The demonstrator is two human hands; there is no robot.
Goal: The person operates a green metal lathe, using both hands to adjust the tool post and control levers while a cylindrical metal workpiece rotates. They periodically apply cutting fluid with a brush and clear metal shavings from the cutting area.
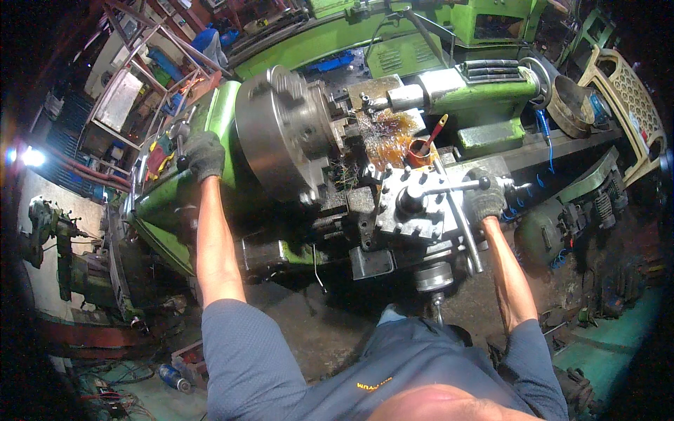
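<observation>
My left hand (205, 156), in a dark work glove, is closed at a black-knobbed lever (183, 163) on the green headstock of a lathe. To its right stands the big steel chuck (275, 133); whether it turns I cannot tell. My right hand (486, 199), also gloved, is at the carriage, beside the square tool post (413, 205) and its clamping handle (453, 186). Its fingers are dark and partly hidden. Behind the tool post, a red-handled brush (438, 129) stands in a small orange-brown pot (420, 152).
A green tailstock (481, 95) sits at the bed's right end, near a round pan (570, 107) and a beige plastic chair (625, 105). Brown fluid wets a plate (388, 133) behind the carriage. Red-and-yellow gloves or rags (159, 156) lie on the headstock. A can (173, 377) is on the floor.
</observation>
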